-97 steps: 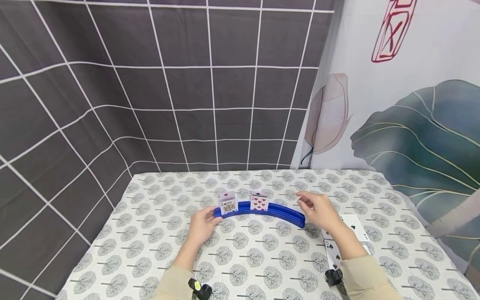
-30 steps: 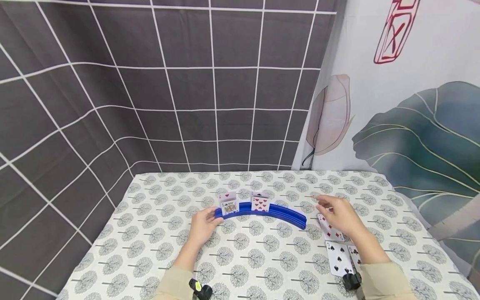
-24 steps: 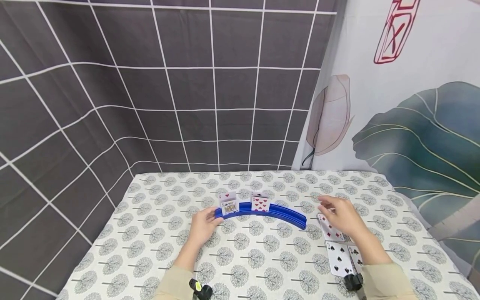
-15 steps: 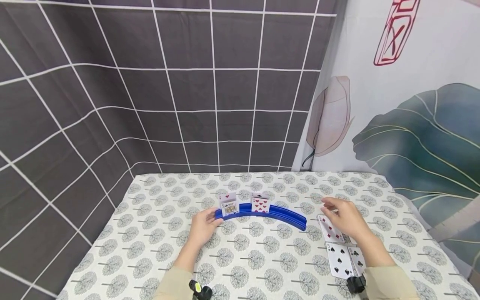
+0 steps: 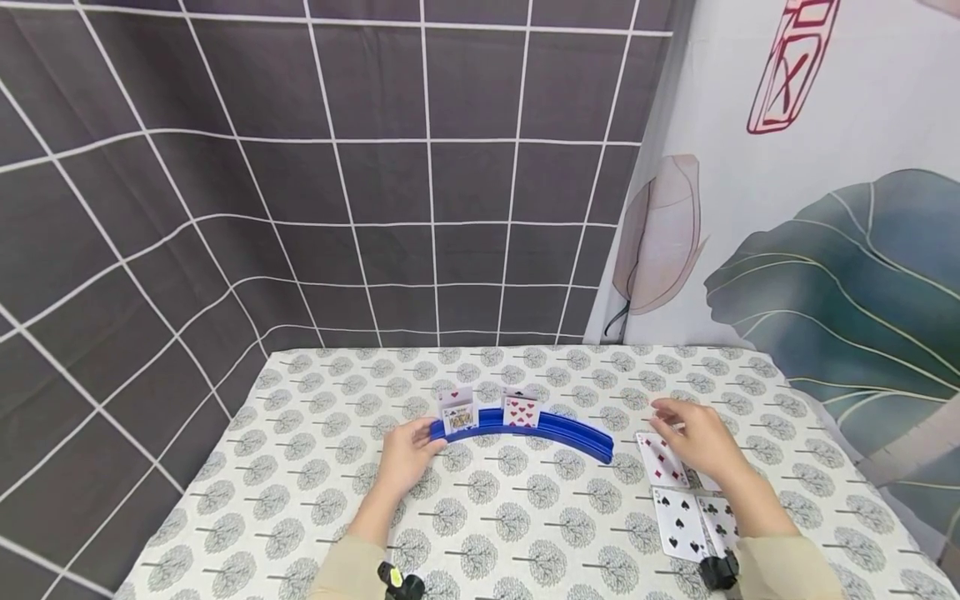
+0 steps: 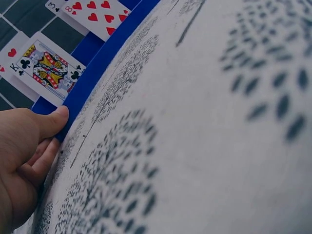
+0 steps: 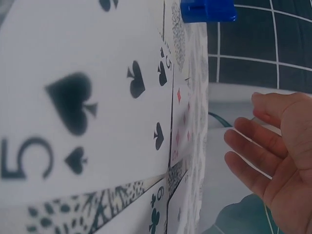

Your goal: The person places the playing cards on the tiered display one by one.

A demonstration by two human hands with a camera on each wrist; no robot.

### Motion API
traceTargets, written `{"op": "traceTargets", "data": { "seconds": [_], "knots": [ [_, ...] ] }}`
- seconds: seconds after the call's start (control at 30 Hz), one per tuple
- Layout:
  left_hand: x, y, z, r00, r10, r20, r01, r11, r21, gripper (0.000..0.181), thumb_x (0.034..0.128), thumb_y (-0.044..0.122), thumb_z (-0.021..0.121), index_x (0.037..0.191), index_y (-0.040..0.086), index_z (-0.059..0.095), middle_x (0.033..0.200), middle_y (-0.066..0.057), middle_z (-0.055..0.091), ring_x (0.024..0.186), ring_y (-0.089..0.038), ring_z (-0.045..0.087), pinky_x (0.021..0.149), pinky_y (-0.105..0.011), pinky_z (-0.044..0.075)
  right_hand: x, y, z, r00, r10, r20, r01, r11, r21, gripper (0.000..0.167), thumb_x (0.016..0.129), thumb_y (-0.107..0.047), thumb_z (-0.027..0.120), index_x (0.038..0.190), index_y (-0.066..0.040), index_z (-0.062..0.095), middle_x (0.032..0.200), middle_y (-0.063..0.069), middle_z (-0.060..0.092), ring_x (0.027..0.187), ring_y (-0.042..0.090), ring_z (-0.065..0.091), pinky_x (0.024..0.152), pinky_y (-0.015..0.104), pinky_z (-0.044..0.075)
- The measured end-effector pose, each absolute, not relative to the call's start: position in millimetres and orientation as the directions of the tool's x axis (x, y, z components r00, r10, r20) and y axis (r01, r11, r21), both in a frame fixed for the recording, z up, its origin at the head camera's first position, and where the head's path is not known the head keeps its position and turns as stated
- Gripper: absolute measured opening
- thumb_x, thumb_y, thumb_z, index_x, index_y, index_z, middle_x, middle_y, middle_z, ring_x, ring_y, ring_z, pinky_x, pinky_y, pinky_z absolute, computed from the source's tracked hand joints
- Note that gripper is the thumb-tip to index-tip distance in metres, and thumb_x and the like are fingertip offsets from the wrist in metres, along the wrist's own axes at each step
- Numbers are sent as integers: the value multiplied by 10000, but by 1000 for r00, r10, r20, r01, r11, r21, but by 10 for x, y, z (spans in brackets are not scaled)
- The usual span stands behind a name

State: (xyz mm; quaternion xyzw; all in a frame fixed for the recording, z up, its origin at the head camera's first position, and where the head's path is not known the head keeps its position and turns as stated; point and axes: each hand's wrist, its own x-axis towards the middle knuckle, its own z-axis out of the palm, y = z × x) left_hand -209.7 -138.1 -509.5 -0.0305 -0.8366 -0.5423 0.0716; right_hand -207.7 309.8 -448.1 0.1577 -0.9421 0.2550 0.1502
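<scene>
My left hand [image 5: 405,454] pinches the left end of a curved blue card holder [image 5: 573,433], thumb on its front face in the left wrist view. In the holder stand a king of clubs [image 6: 46,68] with a heart card [image 6: 14,53] behind it. Further along is an eight of hearts [image 6: 97,14], with a three [image 6: 54,6] mostly hidden behind it. My right hand [image 5: 693,433] hovers with relaxed fingers, holding nothing, over cards lying face up: a five of diamonds [image 5: 660,460], a five of spades [image 5: 678,523], a six of clubs [image 5: 722,518] and one partly hidden card [image 5: 697,481].
A tree-patterned cloth [image 5: 517,517] covers the table. Behind it hangs a dark curtain with a white grid [image 5: 382,183]; a pale curtain with leaf prints [image 5: 862,275] hangs at the right. Each wrist wears a small black camera [image 5: 718,572].
My right hand has drawn away from the holder's right end, rightward and slightly nearer me, uncovering more of the flat cards. The left hand and the standing cards stay put.
</scene>
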Motion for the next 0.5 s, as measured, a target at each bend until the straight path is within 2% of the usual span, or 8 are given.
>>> {"op": "traceTargets", "data": {
  "seconds": [0.5],
  "knots": [
    [-2101, -1380, -5092, -987, -30, 157, 131, 413, 901, 386, 852, 15, 779, 1213, -62, 668, 1144, -265, 700, 1071, -376, 699, 883, -280, 618, -2072, 3161, -4522, -890, -231, 393, -399, 812, -426, 304, 906, -6, 707, 1182, 105, 646, 994, 230, 729, 888, 388, 708, 744, 510, 646]
  ]
}}
